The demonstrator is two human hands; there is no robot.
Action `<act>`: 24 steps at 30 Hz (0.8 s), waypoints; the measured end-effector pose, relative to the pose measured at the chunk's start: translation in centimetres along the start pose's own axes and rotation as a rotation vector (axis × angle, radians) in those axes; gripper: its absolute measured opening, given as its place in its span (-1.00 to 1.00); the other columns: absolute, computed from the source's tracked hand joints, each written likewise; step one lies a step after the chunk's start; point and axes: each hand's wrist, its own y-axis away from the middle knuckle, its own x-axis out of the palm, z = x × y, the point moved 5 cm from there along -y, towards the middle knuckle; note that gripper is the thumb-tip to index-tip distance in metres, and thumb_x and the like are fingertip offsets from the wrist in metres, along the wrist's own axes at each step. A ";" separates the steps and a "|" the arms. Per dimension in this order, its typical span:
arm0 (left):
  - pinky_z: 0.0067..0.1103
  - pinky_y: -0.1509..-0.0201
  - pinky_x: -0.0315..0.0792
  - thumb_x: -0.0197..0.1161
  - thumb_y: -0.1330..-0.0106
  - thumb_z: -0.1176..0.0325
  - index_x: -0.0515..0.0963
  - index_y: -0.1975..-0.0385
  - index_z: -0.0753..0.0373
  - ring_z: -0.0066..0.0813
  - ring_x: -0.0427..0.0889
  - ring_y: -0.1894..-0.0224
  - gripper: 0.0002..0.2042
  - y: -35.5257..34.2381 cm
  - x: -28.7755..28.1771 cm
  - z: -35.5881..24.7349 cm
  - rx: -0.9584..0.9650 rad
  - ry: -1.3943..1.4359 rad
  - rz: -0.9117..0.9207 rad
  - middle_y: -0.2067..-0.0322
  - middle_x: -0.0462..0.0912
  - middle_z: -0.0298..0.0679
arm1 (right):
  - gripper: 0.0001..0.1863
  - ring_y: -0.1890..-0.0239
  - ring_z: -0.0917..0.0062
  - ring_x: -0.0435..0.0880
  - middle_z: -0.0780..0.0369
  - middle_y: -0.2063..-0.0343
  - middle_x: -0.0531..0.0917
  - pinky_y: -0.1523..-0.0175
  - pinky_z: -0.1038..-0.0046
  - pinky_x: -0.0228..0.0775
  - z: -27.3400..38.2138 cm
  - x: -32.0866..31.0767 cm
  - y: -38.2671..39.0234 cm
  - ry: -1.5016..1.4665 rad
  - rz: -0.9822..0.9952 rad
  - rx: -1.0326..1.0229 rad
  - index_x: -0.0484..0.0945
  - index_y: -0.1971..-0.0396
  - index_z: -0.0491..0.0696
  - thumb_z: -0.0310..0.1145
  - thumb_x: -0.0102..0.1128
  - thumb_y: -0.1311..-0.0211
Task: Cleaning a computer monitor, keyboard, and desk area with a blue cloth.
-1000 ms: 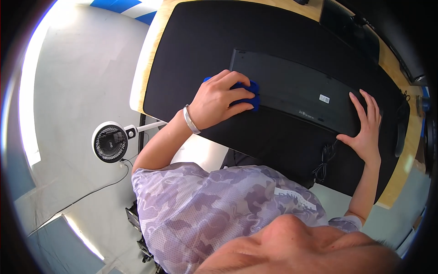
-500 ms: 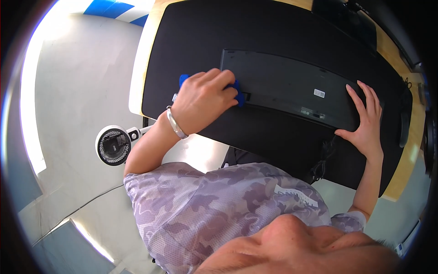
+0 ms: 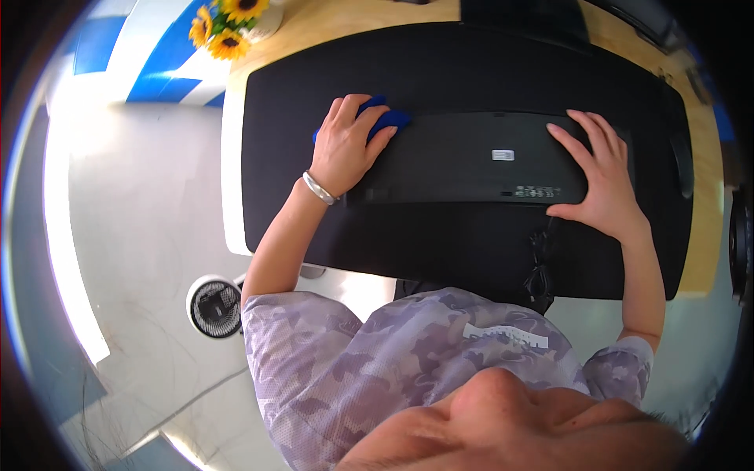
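Note:
A black keyboard lies underside up on a black desk mat, a small white label on its back. My left hand, with a silver bangle at the wrist, presses a blue cloth onto the keyboard's left end. Its fingers are bent over the cloth and hide part of it. At the other end, my right hand rests with fingers spread across the keyboard, thumb at the near edge and fingertips toward the far edge. A bundled black cable hangs down from the keyboard's near side.
The mat covers most of a light wooden desk. Sunflowers in a pot stand at the far left corner. A dark curved object lies by the mat's right edge. Below the desk's left side is a small white fan.
The view has shifted, bringing the sunflowers in. My left hand has moved with the cloth from the keyboard's near left corner toward its far left corner. My right hand stays on the right end.

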 end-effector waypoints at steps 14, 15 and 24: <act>-0.32 -0.12 0.51 0.38 -0.25 0.33 0.62 0.00 0.20 -0.07 0.54 -0.04 -0.68 -11.5 6.5 -14.3 0.485 0.284 0.056 -0.01 0.52 -0.08 | 0.11 -0.45 0.20 0.18 0.12 -0.39 0.25 -0.45 0.18 0.07 -3.1 -1.7 1.0 -0.647 -0.317 -0.110 0.14 -0.47 0.06 -0.06 0.58 0.09; -0.33 -0.13 0.51 0.37 -0.26 0.33 0.62 -0.01 0.19 -0.07 0.54 -0.05 -0.68 -11.7 6.7 -14.3 0.474 0.281 0.065 -0.02 0.52 -0.08 | -0.10 -0.43 0.24 0.24 0.11 -0.36 0.29 -0.44 0.28 0.12 -4.6 -2.1 1.4 -0.762 -0.393 -0.046 0.16 -0.46 0.01 -0.21 0.44 -0.17; -0.32 -0.14 0.50 0.33 -0.31 0.27 0.63 -0.02 0.14 -0.09 0.53 -0.08 -0.70 -14.2 7.8 -17.2 0.508 0.199 0.139 -0.05 0.52 -0.09 | -0.88 0.19 0.18 0.67 0.12 0.31 0.66 0.12 0.21 0.49 -12.6 0.2 2.8 -0.323 -0.202 0.480 0.44 0.15 -0.08 -0.48 0.01 -0.35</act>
